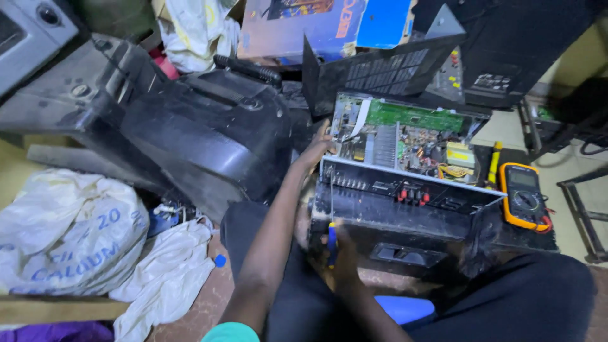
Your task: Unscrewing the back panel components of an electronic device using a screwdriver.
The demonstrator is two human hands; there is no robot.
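An opened black amplifier (pixel 405 209) rests against my lap, its green circuit board (pixel 415 117) and inner parts exposed. My left hand (pixel 318 149) grips the chassis at its far left corner, beside a white ribbon cable. Low at the amplifier's near left corner, my right hand (pixel 342 253) is closed around a screwdriver (pixel 331 240) with a blue and yellow handle. Its thin shaft points up along the rear panel's left end. The tip's contact point is too small to make out.
A yellow multimeter (pixel 524 197) and a yellow-handled tool (pixel 494 162) lie right of the amplifier. A large black television shell (pixel 209 133) crowds the left. White sacks (pixel 69 234) lie lower left. A blue cardboard box (pixel 304 25) and a black cabinet (pixel 506 44) stand behind.
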